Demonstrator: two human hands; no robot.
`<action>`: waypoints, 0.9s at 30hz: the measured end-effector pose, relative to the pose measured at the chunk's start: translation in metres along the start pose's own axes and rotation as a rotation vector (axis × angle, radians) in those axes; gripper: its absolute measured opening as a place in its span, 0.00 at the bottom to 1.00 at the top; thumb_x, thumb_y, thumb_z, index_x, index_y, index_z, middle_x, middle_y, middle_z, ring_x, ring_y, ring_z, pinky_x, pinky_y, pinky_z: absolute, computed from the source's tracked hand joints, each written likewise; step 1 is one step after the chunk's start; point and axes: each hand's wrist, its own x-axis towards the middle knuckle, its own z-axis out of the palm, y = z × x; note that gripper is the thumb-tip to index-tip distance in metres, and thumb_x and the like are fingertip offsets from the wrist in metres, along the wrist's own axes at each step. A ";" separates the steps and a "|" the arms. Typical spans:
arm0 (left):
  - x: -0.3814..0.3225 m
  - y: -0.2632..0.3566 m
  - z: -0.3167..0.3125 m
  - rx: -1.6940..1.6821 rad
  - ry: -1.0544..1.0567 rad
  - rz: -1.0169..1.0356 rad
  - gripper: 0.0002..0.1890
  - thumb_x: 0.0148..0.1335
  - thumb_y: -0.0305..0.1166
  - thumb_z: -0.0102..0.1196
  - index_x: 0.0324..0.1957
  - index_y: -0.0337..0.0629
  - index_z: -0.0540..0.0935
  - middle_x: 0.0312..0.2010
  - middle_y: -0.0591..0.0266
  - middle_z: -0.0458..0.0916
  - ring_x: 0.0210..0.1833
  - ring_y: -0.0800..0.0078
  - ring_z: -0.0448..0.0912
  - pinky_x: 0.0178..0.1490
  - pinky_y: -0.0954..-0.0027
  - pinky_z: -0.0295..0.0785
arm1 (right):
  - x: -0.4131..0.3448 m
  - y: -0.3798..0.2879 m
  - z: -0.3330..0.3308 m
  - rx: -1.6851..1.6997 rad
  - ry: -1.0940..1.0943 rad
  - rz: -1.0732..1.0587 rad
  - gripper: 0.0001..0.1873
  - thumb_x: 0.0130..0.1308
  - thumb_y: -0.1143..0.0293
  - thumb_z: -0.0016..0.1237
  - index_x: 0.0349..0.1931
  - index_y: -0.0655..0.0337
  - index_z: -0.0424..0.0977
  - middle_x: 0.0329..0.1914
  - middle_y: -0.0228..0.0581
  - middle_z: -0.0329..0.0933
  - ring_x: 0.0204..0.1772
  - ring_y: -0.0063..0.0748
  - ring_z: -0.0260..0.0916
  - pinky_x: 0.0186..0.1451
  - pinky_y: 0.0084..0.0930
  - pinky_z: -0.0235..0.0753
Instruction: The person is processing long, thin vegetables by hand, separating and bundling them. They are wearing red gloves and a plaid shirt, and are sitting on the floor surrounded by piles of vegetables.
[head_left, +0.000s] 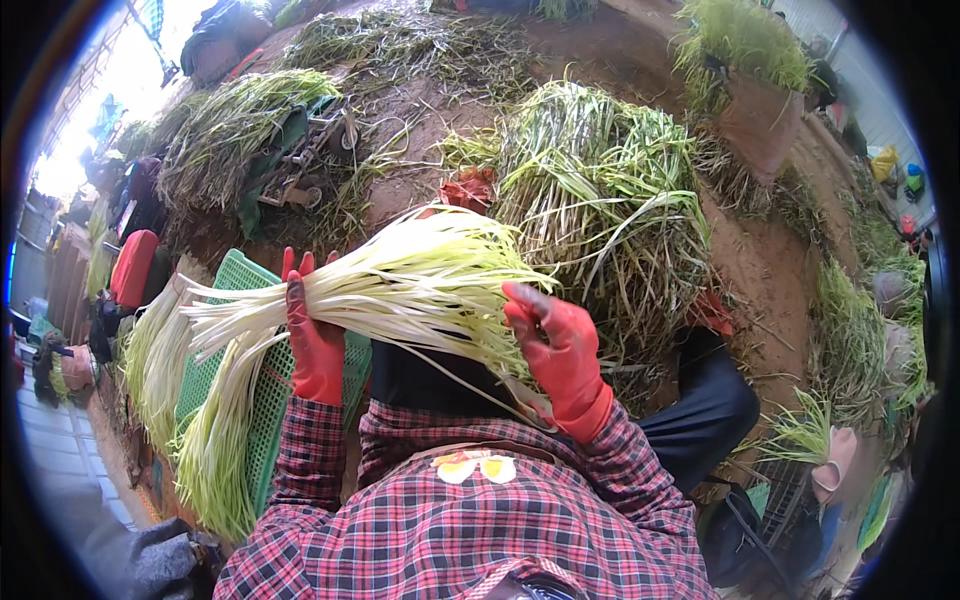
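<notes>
A bundle of pale yellow-green leafy stalks, apparently blanched chives (420, 277), lies across my lap with its white ends to the left. My left hand (315, 345), in a red rubber glove, grips it near those ends, fingers showing beyond the stalks. At the leafy end is my right hand (559, 341), also red-gloved, with its fingers bent beside the leaf tips. Whether it pinches a leaf is hidden. Under and left of the bundle stands a green plastic basket (236, 274). Another bunch of stalks (225, 435) hangs over the basket.
Ahead is a large heap of uncleaned green stalks (600, 202). A loaded low cart (300, 165) with wheels stands ahead left. Other people work nearby, one in a grey sleeve (161, 559) at lower left. A red plastic object (135, 268) is at left. Plant litter (420, 52) covers the ground.
</notes>
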 end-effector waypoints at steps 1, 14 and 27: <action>0.001 0.001 0.004 -0.031 -0.025 0.001 0.33 0.68 0.49 0.50 0.71 0.55 0.57 0.66 0.58 0.61 0.67 0.53 0.64 0.68 0.48 0.62 | 0.009 0.001 0.003 -0.085 0.025 -0.052 0.09 0.61 0.66 0.57 0.41 0.53 0.81 0.22 0.37 0.77 0.21 0.39 0.72 0.28 0.31 0.72; 0.010 -0.009 0.049 -0.148 -0.100 -0.024 0.35 0.63 0.43 0.59 0.68 0.46 0.60 0.52 0.56 0.74 0.57 0.53 0.74 0.61 0.51 0.71 | 0.024 0.001 0.027 -0.466 -0.382 -0.118 0.09 0.56 0.72 0.54 0.37 0.47 0.81 0.24 0.30 0.78 0.25 0.37 0.76 0.27 0.32 0.74; 0.031 -0.039 0.083 -0.015 -0.178 0.019 0.28 0.67 0.41 0.55 0.65 0.42 0.66 0.45 0.56 0.78 0.52 0.52 0.78 0.57 0.51 0.73 | 0.049 -0.030 0.044 1.029 -0.430 0.595 0.13 0.74 0.64 0.38 0.40 0.65 0.73 0.27 0.36 0.76 0.26 0.26 0.73 0.30 0.20 0.74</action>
